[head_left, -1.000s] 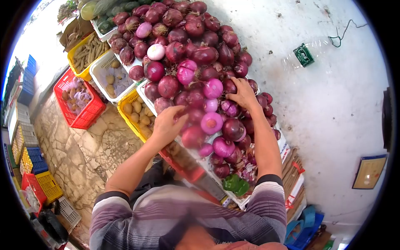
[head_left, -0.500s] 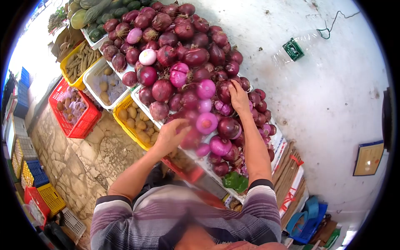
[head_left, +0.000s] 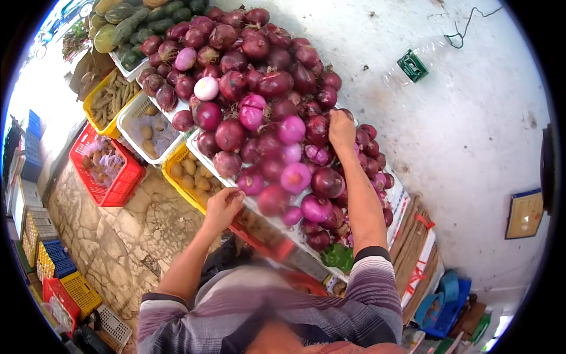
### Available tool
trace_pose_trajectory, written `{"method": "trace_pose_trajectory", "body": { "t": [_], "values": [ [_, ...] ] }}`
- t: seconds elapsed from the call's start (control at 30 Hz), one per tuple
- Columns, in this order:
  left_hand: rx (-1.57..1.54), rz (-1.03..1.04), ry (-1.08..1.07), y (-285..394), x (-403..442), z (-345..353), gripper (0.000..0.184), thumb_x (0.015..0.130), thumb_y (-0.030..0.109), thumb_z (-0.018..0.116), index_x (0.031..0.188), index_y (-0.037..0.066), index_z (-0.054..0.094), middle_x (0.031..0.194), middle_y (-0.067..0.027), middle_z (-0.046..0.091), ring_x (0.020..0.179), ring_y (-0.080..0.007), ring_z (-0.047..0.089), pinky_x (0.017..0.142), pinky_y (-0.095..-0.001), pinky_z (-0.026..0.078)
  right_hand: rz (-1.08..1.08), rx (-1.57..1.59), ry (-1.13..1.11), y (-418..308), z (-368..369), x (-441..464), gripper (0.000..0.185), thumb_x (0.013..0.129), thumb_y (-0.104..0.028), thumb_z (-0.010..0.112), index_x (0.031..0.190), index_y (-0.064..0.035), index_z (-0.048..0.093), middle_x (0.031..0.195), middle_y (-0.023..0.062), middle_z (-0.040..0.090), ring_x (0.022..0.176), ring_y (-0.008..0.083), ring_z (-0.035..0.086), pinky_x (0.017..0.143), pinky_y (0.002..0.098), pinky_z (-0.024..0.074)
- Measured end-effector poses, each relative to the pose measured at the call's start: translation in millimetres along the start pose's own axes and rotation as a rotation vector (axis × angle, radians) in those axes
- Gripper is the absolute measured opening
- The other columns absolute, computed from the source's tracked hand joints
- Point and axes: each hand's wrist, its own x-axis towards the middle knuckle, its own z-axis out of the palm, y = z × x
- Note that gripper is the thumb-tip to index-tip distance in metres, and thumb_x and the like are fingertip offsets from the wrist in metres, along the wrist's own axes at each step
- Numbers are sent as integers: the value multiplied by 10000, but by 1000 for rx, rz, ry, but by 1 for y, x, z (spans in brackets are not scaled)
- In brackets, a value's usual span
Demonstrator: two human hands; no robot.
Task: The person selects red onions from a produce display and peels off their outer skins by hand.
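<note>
Head view: red onions on a white tray, some bared bright, most in dark skins.
At the tray's near edge, left hand, fingers curled nearly together; cannot tell any hold. Over the pile, right hand, at a dark onion, fingertips hidden; cannot tell the grip. Alongside, yellow crate of potatoes; beyond, plastic bottle. Crowding the right hand: close-packed neighbours.

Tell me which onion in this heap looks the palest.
The nearly white onion, left of centre towards the top of the picture, just above a glossy purple onion. The others range from pink to dark purple.
</note>
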Motion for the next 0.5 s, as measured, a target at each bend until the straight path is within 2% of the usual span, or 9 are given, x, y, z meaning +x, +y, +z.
{"method": "trace_pose_trajectory", "body": {
  "t": [0.07, 0.1, 0.2, 0.23, 0.33, 0.37, 0.47, 0.5],
  "values": [
    [-15, -41, 33, -10, -1, -8, 317, 935, 181, 716, 1160, -41, 692, 924, -135, 754, 841, -174, 714, 773, -311, 557, -9, 129, 128, 19, 4, 18, 391, 1039, -324, 475, 889, -11, 655, 818, 260, 683, 829, 492, 653, 756, 585, 482],
    [-24, -58, 55, -18, -1, -11, 317, 938, 183, 713, 1160, -42, 692, 923, -136, 754, 844, -178, 716, 779, -312, 559, 214, 250, 23, 19, 0, 29, 355, 1017, -320, 526, 930, -11, 679, 845, 254, 689, 845, 481, 651, 774, 550, 496],
    [7, -114, 51, -36, -2, -21, 341, 939, 209, 701, 1174, -38, 689, 963, -156, 756, 882, -213, 730, 804, -336, 565, 7, 180, 177, 9, -5, 45, 276, 995, -248, 597, 1013, 5, 705, 836, 193, 722, 799, 369, 701, 750, 449, 536],
    [55, -131, 38, -44, 0, -23, 350, 937, 215, 700, 1179, -37, 688, 972, -164, 756, 891, -222, 733, 809, -341, 565, 73, 202, 68, 8, -4, 55, 344, 958, -317, 654, 1052, 8, 715, 943, 212, 733, 892, 372, 700, 826, 437, 538],
    [113, -129, 6, -52, -1, -26, 386, 930, 240, 696, 1199, -36, 679, 973, -198, 750, 888, -253, 737, 803, -358, 567, -57, 57, -39, -13, 7, 85, 489, 919, -406, 690, 1172, 12, 700, 1077, 252, 713, 1009, 391, 676, 915, 442, 517],
    [133, -130, 6, -53, -3, -28, 388, 930, 241, 695, 1200, -37, 677, 970, -201, 749, 884, -256, 737, 799, -359, 568, -98, 118, -10, -11, 24, 95, 653, 881, -481, 706, 1282, 30, 647, 1192, 292, 669, 1123, 418, 635, 993, 454, 482],
    [186, -229, -6, -61, -9, -37, 401, 930, 245, 696, 1196, -53, 669, 996, -214, 744, 885, -264, 736, 786, -364, 571, -175, 165, -107, -16, 70, 130, 712, 874, -496, 704, 1314, 55, 612, 1214, 311, 657, 1159, 436, 619, 1018, 456, 472],
    [200, -242, 9, -69, -15, -41, 404, 930, 246, 697, 1196, -57, 669, 999, -217, 743, 886, -264, 736, 784, -365, 571, -139, 171, -120, -18, 87, 139, 729, 860, -523, 706, 1263, 80, 629, 1232, 321, 649, 1176, 453, 616, 1013, 469, 482]
  ]
}}
